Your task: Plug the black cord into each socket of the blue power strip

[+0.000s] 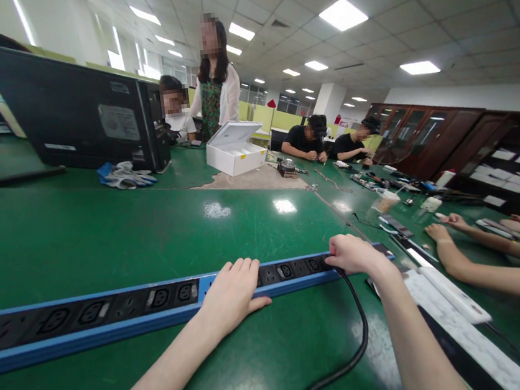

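Power strip [127,306], left fingers [239,270] gripping it, right fingers [334,249] clamped on cable [363,321], computer label [119,123] unreadable

Black computer case [76,109], blue-and-white gloves [126,175] beside it, open white box [236,160], standing person [213,103] behind, dark wooden cabinets [426,129]

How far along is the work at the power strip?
Done: the power strip lies on the table. In hand: the left hand rests on it; the right hand holds a black cable at the sockets. Remaining: perhaps that connection; that hand hides whether it's made.
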`<action>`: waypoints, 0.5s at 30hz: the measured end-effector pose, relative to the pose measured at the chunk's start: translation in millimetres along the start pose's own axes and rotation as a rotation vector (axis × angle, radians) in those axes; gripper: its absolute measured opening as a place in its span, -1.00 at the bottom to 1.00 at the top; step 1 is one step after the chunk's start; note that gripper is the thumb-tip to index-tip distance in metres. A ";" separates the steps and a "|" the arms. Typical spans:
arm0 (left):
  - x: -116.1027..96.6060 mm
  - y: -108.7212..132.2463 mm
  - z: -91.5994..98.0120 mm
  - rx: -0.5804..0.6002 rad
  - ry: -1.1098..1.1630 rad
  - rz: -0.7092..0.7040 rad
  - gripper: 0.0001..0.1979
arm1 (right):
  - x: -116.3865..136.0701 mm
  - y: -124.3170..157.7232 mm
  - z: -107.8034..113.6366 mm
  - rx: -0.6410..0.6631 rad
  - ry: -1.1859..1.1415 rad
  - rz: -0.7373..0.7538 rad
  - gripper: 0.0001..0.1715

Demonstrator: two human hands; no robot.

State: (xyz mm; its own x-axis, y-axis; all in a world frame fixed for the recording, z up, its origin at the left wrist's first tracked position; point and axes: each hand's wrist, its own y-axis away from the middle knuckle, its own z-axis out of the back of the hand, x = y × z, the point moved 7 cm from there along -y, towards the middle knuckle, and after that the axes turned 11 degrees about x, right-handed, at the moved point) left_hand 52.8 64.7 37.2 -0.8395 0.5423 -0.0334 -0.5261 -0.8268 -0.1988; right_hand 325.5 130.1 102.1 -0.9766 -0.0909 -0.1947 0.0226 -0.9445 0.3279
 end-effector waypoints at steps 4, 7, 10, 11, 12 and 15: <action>-0.8 -0.4 0.7 0.010 -0.004 -0.003 -0.34 | -3.3 -1.9 -1.0 -0.036 -0.010 0.022 -0.70; -0.4 -1.2 0.7 0.020 0.004 0.003 -0.35 | -1.9 2.0 -2.1 -0.083 0.011 0.048 -0.70; 0.2 -1.2 0.7 0.011 0.010 0.008 -0.34 | -0.6 1.4 -2.9 -0.057 -0.024 0.063 -0.72; 0.2 -1.0 0.4 0.009 0.011 0.008 -0.34 | -0.4 -0.1 -3.3 -0.031 -0.038 0.066 -0.73; 0.1 -0.9 0.1 0.010 0.011 0.006 -0.33 | -0.4 -1.8 -3.8 -0.003 -0.051 0.066 -0.75; -0.3 -1.0 -0.9 0.015 0.007 0.000 -0.32 | -0.9 -4.9 -4.0 0.031 -0.061 0.054 -0.76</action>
State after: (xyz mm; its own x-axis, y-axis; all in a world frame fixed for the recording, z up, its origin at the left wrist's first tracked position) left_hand 53.8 65.5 36.6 -0.8388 0.5429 -0.0406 -0.5278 -0.8292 -0.1841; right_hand 327.2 133.5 97.0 -0.9853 -0.1217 -0.1198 0.0703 -0.9284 0.3648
